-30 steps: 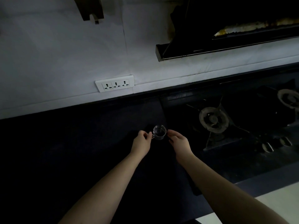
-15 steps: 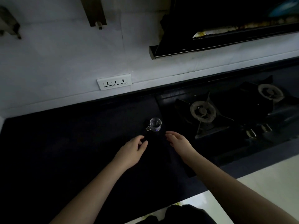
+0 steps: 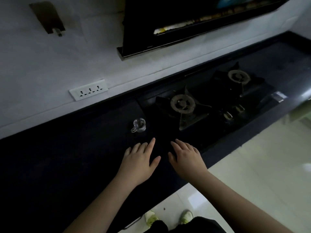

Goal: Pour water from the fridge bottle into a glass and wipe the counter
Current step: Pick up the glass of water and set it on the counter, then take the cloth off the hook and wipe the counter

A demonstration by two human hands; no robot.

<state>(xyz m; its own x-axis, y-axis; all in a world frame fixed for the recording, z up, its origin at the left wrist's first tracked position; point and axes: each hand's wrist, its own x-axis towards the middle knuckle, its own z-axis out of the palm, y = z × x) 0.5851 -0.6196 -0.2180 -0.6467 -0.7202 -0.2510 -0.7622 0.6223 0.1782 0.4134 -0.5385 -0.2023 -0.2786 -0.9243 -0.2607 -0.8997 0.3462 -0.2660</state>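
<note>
A small clear glass cup (image 3: 139,125) with a handle on its left stands upright on the dark counter (image 3: 67,157), just left of the stove. My left hand (image 3: 140,160) hovers over the counter a little nearer than the cup, fingers straight and spread, holding nothing. My right hand (image 3: 186,158) is beside it to the right, fingers also straight, empty. Neither hand touches the cup. No bottle or cloth is in view.
A two-burner gas stove (image 3: 210,105) is set into the counter on the right, with knobs at its front. A black range hood (image 3: 193,17) hangs above it. A white socket strip (image 3: 88,91) sits on the wall. The pale tiled floor (image 3: 252,174) lies below the counter edge.
Both hands let go of the cup and drew back toward me, fingers straightening. The cup stays on the counter. The view has tilted down and pulled back, showing floor and feet.
</note>
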